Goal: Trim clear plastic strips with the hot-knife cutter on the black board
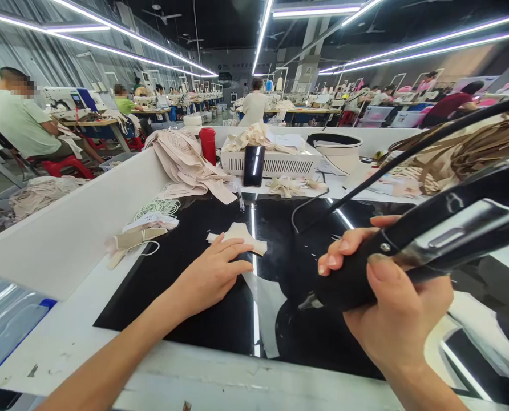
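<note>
My left hand (215, 271) lies flat with its fingers spread on a small cream fabric piece (238, 233), partly covering it, on the glossy black work mat (186, 228). Gripped in my right hand (402, 305) is a thick black corded hand tool (408, 251) with a silver side panel and a small pointed metal tip. Its exact kind I cannot tell. The tip hangs low at the right of the mat, apart from the fabric; whether it touches the mat is unclear. Between the hands a pale grey strip (266, 314) lies along the mat.
A phone (253, 165) leans against a white vented box (293, 162) behind the mat. Beige fabric (186, 160), a red cup (207, 145) and thin cord (156, 210) sit at left. The tool's black cable (366, 180) loops across the right. People work at sewing machines beyond.
</note>
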Demonstrator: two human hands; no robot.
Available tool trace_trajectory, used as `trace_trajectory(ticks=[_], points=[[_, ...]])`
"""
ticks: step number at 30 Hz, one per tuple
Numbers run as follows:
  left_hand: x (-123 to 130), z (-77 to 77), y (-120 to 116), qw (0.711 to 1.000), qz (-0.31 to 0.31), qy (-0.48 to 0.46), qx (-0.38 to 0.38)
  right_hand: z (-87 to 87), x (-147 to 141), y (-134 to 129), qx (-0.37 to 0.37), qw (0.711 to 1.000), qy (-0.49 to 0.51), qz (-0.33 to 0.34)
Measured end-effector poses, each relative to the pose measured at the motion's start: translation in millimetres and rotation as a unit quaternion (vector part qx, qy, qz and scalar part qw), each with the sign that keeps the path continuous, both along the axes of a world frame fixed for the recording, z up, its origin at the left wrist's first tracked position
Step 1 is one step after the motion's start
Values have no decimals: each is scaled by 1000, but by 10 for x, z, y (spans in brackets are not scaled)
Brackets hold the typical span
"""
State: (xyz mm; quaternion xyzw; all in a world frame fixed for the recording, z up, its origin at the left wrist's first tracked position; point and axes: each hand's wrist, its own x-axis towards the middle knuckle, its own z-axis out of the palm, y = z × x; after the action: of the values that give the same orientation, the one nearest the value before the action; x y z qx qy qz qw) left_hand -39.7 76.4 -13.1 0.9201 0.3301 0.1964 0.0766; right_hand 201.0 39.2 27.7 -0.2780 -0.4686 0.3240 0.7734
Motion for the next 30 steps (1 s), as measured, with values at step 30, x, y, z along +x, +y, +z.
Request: trace_trajectory(ticks=[30], points=[[264,-63,-298,977,-61,-37,-200,-138,-222,-25,-17,999,-25,24]])
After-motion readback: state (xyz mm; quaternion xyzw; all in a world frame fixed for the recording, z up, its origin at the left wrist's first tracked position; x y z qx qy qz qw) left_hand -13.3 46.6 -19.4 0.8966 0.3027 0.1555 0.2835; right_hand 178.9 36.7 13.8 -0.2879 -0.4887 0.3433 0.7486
